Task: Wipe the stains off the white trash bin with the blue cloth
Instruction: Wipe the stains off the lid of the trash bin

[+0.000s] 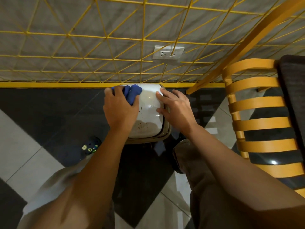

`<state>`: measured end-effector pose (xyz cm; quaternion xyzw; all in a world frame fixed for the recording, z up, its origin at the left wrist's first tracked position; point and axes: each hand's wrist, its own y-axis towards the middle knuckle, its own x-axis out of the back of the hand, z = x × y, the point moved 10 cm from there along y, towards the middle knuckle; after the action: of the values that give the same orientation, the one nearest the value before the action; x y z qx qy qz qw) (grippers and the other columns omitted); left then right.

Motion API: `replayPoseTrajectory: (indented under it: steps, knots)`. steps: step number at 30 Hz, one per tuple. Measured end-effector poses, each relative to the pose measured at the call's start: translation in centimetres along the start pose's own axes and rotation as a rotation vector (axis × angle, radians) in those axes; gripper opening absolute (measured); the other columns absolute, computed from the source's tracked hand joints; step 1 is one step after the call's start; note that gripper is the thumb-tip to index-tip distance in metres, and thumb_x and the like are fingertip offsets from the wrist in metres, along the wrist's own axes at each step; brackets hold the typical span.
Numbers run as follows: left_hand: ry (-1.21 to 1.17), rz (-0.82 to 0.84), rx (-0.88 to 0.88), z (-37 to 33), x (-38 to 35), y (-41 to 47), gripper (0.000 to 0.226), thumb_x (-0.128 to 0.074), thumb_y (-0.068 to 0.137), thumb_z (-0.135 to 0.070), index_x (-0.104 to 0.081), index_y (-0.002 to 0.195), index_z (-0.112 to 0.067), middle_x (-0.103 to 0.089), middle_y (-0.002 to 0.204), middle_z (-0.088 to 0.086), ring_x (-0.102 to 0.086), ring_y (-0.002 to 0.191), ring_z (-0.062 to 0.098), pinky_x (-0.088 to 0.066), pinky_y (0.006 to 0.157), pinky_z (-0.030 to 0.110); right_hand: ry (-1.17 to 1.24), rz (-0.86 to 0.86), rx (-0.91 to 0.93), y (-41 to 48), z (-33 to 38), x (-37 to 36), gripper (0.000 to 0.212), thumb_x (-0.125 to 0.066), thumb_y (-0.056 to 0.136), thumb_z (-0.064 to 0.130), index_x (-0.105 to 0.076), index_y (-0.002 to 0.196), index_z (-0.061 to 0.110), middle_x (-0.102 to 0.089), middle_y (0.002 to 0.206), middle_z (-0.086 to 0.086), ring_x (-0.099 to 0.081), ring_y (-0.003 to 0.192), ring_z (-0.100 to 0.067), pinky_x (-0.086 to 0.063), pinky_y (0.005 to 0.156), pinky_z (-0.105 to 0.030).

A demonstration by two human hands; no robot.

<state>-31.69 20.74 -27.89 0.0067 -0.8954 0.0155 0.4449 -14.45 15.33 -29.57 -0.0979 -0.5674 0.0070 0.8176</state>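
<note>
White bin: the trash bin (149, 103) stands on the dark floor tiles (49, 104) against the yellow rail (49, 84) at the foot of the wall, seen from straight above, so mostly its glossy lid shows.
Blue cloth: bunched (132, 93) on the far left part of the lid, pressed down under the left hand.
Left hand: the hand (121, 108) is closed over the cloth, fingers curled around the wad and holding it to the lid.
Right hand: lies flat (175, 108) on the lid's right edge with fingers spread and nothing in it, steadying the bin by my reading.
Stains: dark specks (141, 111) sit mid-lid just beside the left hand, and a brownish smear (143, 127) covers the near part of the lid.
Done so far: the far right part of the lid looks clean and shiny (it may simply never have been dirty).
Left to do: the specks and the near smear, so wiping seems at an early or middle stage; the bin's sides are hidden and cannot be judged.
</note>
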Motion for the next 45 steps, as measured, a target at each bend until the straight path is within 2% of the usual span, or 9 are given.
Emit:
replayPoseTrajectory:
  steps: [8, 16, 22, 25, 27, 30, 36, 42, 45]
  knots:
    - [-0.078, 0.04, -0.016, -0.8, -1.8, -5.1, 0.043, -0.072, 0.076, -0.031, -0.057, 0.107, -0.006, -0.053, 0.108, 0.018, -0.054, 0.097, 0.033, -0.046, 0.079, 0.04, 0.018, 0.046, 0.018, 0.1, 0.3, -0.5, 0.056, -0.058, 0.09, 0.022, -0.037, 0.141, 0.019, -0.032, 0.152, -0.002, -0.021, 0.142, -0.029, -0.005, 0.117, -0.039]
    - [-0.056, -0.025, 0.021, 0.5, -0.8, -2.9, 0.043, -0.067, 0.08, -0.033, -0.053, 0.113, -0.01, -0.049, 0.111, 0.018, -0.055, 0.096, 0.032, -0.05, 0.081, 0.042, 0.01, 0.052, 0.017, 0.2, 0.2, -0.4, 0.056, -0.056, 0.09, 0.024, -0.035, 0.142, 0.022, -0.03, 0.153, 0.001, -0.019, 0.143, -0.029, -0.006, 0.117, -0.041]
    - [0.0, 0.053, -0.216, -0.8, -1.7, -6.6, 0.038, -0.07, 0.078, -0.026, -0.06, 0.107, -0.004, -0.054, 0.101, 0.02, -0.055, 0.092, 0.034, -0.051, 0.077, 0.044, 0.009, 0.069, 0.022, 0.2, 0.2, -0.7, 0.058, -0.057, 0.09, 0.025, -0.033, 0.143, 0.022, -0.029, 0.153, 0.001, -0.023, 0.142, -0.027, -0.008, 0.117, -0.042]
    - [0.031, 0.056, -0.252, -0.8, -0.9, -5.0, 0.035, -0.07, 0.078, -0.027, -0.059, 0.104, -0.007, -0.052, 0.098, 0.018, -0.054, 0.086, 0.031, -0.045, 0.069, 0.033, 0.011, 0.07, 0.018, 0.2, 0.1, -0.7, 0.058, -0.057, 0.09, 0.026, -0.032, 0.143, 0.023, -0.028, 0.153, 0.002, -0.022, 0.142, -0.026, -0.008, 0.117, -0.041]
    - [0.064, 0.021, -0.216, -0.4, -0.1, -2.9, 0.035, -0.069, 0.079, -0.028, -0.057, 0.105, -0.008, -0.051, 0.101, 0.019, -0.053, 0.086, 0.033, -0.038, 0.068, 0.031, 0.016, 0.068, 0.011, 0.2, 0.0, -0.7, 0.058, -0.057, 0.09, 0.026, -0.032, 0.143, 0.025, -0.028, 0.153, 0.003, -0.021, 0.142, -0.026, -0.007, 0.117, -0.04]
    - [0.048, 0.031, -0.113, 0.6, 0.1, -1.3, 0.035, -0.066, 0.081, -0.028, -0.055, 0.108, -0.009, -0.048, 0.108, 0.019, -0.051, 0.092, 0.034, -0.036, 0.071, 0.031, 0.027, 0.062, 0.008, 0.2, -0.2, -0.8, 0.059, -0.057, 0.09, 0.026, -0.032, 0.143, 0.026, -0.028, 0.153, 0.004, -0.02, 0.143, -0.025, -0.007, 0.117, -0.041]
    - [0.017, 0.128, -0.176, 0.6, -0.8, -5.7, 0.037, -0.068, 0.08, -0.025, -0.057, 0.112, -0.01, -0.05, 0.106, 0.016, -0.052, 0.092, 0.029, -0.038, 0.074, 0.029, 0.008, 0.065, 0.009, 0.4, -0.4, -1.1, 0.059, -0.057, 0.09, 0.026, -0.032, 0.143, 0.025, -0.028, 0.153, 0.004, -0.02, 0.143, -0.027, -0.009, 0.116, -0.043]
    - [0.068, 0.081, -0.047, 1.2, 0.4, -0.4, 0.041, -0.059, 0.085, -0.039, -0.053, 0.121, -0.019, -0.045, 0.116, 0.014, -0.05, 0.1, 0.031, -0.043, 0.083, 0.039, 0.045, 0.042, 0.013, 0.2, -0.3, -1.0, 0.058, -0.058, 0.09, 0.024, -0.034, 0.142, 0.025, -0.029, 0.153, 0.003, -0.019, 0.143, -0.028, -0.008, 0.116, -0.042]
    - [0.091, 0.091, -0.044, 1.0, 0.5, 1.0, 0.041, -0.058, 0.085, -0.04, -0.054, 0.121, -0.02, -0.045, 0.117, 0.014, -0.05, 0.101, 0.032, -0.043, 0.085, 0.041, 0.057, 0.036, 0.016, 0.2, -0.4, -0.9, 0.058, -0.058, 0.089, 0.024, -0.034, 0.142, 0.024, -0.028, 0.153, 0.003, -0.019, 0.143, -0.027, -0.007, 0.117, -0.04]
